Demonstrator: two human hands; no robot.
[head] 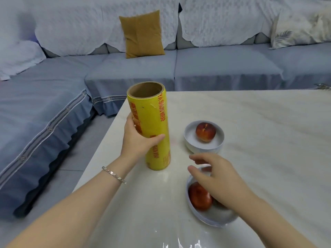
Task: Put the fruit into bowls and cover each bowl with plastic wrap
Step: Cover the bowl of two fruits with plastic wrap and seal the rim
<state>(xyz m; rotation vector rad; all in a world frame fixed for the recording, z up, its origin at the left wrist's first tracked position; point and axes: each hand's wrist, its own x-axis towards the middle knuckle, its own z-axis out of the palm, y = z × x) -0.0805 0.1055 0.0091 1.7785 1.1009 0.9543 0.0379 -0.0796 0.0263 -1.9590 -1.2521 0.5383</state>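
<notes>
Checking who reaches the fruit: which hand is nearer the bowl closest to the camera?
Right. The right hand is over the near bowl; the left hand grips the wrap roll farther left.

You see a bright, evenly lit room with a cool, bluish cast. The light is soft and diffuse, so shadows are faint: only a pale one sits at the foot of the roll [152, 126]. Small white glints shine on the film [188, 244] at the bottom edge of the table [268, 122]. Your right hand [216, 178] is slightly blurred. The wide lens bends the sofa [134, 72] and stretches the corners, where detail turns hazy.
</notes>
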